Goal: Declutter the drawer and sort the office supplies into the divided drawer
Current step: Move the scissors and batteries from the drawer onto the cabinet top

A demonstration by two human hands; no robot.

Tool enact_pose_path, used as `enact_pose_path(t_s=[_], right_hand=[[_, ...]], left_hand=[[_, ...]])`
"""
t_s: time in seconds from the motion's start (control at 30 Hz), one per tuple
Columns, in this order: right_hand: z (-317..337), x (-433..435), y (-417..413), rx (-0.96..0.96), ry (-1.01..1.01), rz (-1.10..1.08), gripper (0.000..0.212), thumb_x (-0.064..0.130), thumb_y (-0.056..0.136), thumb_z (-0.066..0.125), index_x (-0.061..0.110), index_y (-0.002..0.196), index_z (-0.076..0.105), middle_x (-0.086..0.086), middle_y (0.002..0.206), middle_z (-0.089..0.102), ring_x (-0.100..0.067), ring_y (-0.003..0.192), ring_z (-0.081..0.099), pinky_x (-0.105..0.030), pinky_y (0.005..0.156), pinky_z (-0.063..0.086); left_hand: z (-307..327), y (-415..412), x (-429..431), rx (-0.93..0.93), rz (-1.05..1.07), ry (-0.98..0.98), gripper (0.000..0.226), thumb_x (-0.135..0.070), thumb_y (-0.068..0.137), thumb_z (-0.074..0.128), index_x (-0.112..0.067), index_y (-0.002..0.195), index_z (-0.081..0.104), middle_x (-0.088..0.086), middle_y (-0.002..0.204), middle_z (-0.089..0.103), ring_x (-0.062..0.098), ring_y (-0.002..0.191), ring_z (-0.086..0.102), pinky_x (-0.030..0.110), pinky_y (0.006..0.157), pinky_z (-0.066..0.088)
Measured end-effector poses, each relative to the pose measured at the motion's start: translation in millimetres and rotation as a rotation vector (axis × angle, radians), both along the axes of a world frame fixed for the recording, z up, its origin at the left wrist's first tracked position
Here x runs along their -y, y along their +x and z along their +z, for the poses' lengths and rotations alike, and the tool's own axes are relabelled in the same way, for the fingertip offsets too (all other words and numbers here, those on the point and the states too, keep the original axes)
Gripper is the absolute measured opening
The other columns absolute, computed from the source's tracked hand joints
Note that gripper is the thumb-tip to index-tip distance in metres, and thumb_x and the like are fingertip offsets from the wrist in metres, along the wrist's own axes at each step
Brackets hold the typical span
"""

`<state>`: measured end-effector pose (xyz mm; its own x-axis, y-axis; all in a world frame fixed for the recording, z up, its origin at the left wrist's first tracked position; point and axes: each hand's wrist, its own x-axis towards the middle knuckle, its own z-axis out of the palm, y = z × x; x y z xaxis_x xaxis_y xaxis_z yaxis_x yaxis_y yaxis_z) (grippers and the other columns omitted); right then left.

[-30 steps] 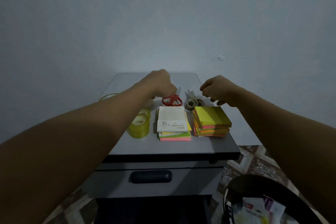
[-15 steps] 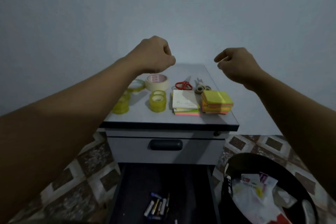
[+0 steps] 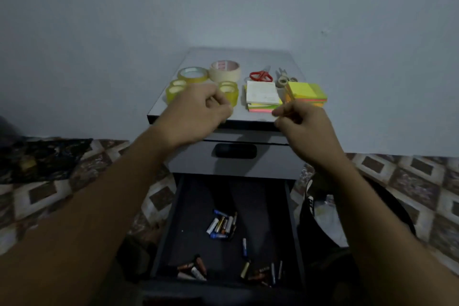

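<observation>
Batteries [image 3: 221, 225], small mixed-colour metal cylinders, lie loose in the open dark drawer [image 3: 198, 206]; light, stiff and apt to roll, they likely want a pinch across the middle, with open room above. Over the front edge of the grey cabinet top [image 3: 248, 117] the left hand [image 3: 198, 112] is curled, contents unclear, while the right hand [image 3: 303, 122] pinches a thin orange stick-like thing [image 3: 288, 94]. Beyond, yellow tape rolls [image 3: 192, 74] and neon sticky-note pads [image 3: 308, 90] crowd the surface.

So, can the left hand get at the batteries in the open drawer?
Probably yes. The drawer is pulled out and open on top, and the batteries lie loose on its floor with nothing over them. The left hand is up at the cabinet top, fingers curled; whether it holds anything is unclear.
</observation>
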<state>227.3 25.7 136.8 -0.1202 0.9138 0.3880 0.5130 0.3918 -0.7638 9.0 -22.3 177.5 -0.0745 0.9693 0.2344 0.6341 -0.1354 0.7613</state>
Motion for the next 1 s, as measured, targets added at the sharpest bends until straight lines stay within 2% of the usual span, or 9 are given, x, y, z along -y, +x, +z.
enact_pose_path(t_s=[0.13, 0.23, 0.3, 0.37, 0.47, 0.57, 0.73, 0.83, 1.0], right_hand=[[-64, 17, -6, 0.017, -0.2, 0.091, 0.01, 0.013, 0.09, 0.062, 0.018, 0.091, 0.07, 0.002, 0.074, 0.067, -0.007, 0.065, 0.059, -0.026, 0.062, 0.05], [-114, 20, -9, 0.073, -0.341, 0.115, 0.01, 0.009, 0.088, 0.063, 0.016, 0.09, 0.069, 0.006, 0.078, 0.067, -0.008, 0.069, 0.06, -0.017, 0.061, 0.047], [-148, 22, -9, 0.151, -0.448, 0.15, 0.013, 0.007, 0.085, 0.064, 0.015, 0.093, 0.069, 0.006, 0.082, 0.067, -0.01, 0.075, 0.061, -0.01, 0.061, 0.042], [-179, 27, -7, 0.26, -0.559, 0.2, 0.02, 0.008, 0.084, 0.065, 0.016, 0.101, 0.068, 0.003, 0.088, 0.069, -0.011, 0.082, 0.064, -0.005, 0.061, 0.04], [-220, 36, -4, 0.425, -0.686, 0.261, 0.037, 0.016, 0.082, 0.069, 0.018, 0.119, 0.064, 0.0, 0.103, 0.069, -0.013, 0.093, 0.064, -0.012, 0.071, 0.043], [-244, 37, -6, 0.529, -0.713, 0.291, 0.056, 0.023, 0.076, 0.074, 0.023, 0.13, 0.058, -0.002, 0.12, 0.062, -0.018, 0.109, 0.061, -0.018, 0.085, 0.043], [-268, 40, -13, 0.611, -0.766, 0.326, 0.074, 0.025, 0.073, 0.076, 0.028, 0.14, 0.046, -0.004, 0.138, 0.044, -0.023, 0.125, 0.048, -0.029, 0.107, 0.043], [-280, 42, -16, 0.583, -0.779, 0.311, 0.077, 0.023, 0.073, 0.076, 0.029, 0.141, 0.042, -0.005, 0.144, 0.039, -0.024, 0.128, 0.047, -0.032, 0.109, 0.042], [-285, 39, -24, 0.498, -0.723, 0.273, 0.077, 0.012, 0.081, 0.072, 0.029, 0.146, 0.036, -0.004, 0.142, 0.039, -0.023, 0.126, 0.047, -0.029, 0.108, 0.041]], left_hand=[[-69, -5, 13, 0.011, -0.086, -0.232, 0.004, -0.024, 0.093, 0.066, -0.02, 0.093, 0.068, 0.006, 0.083, 0.072, 0.015, 0.068, 0.065, 0.021, 0.054, 0.048], [-129, -13, 10, -0.015, -0.111, -0.423, 0.009, -0.024, 0.093, 0.067, -0.019, 0.1, 0.067, 0.01, 0.09, 0.071, 0.017, 0.076, 0.065, 0.019, 0.056, 0.046], [-169, -19, 8, -0.096, -0.124, -0.513, 0.024, -0.027, 0.091, 0.07, -0.02, 0.113, 0.065, 0.003, 0.098, 0.07, 0.014, 0.085, 0.065, 0.016, 0.063, 0.045], [-204, -24, 10, -0.153, -0.139, -0.603, 0.045, -0.028, 0.088, 0.073, -0.023, 0.131, 0.059, -0.002, 0.117, 0.064, 0.01, 0.095, 0.061, 0.014, 0.074, 0.045], [-251, -29, 17, -0.178, -0.192, -0.726, 0.083, -0.027, 0.081, 0.079, -0.03, 0.151, 0.036, 0.001, 0.148, 0.044, 0.014, 0.123, 0.049, 0.02, 0.098, 0.04], [-282, -29, 21, -0.158, -0.19, -0.747, 0.102, -0.022, 0.074, 0.082, -0.035, 0.157, 0.023, -0.001, 0.159, 0.028, 0.017, 0.141, 0.034, 0.024, 0.111, 0.032], [-310, -17, 20, -0.214, -0.153, -0.679, 0.102, -0.024, 0.074, 0.081, -0.038, 0.156, 0.021, -0.002, 0.152, 0.028, 0.019, 0.135, 0.04, 0.033, 0.112, 0.038], [-320, -11, 17, -0.193, -0.141, -0.65, 0.103, -0.024, 0.076, 0.081, -0.04, 0.156, 0.018, -0.002, 0.15, 0.024, 0.021, 0.134, 0.042, 0.033, 0.112, 0.039], [-329, -12, 7, -0.235, -0.179, -0.591, 0.107, -0.02, 0.078, 0.082, -0.031, 0.159, 0.013, -0.009, 0.165, 0.005, 0.016, 0.148, 0.023, 0.029, 0.119, 0.026]])
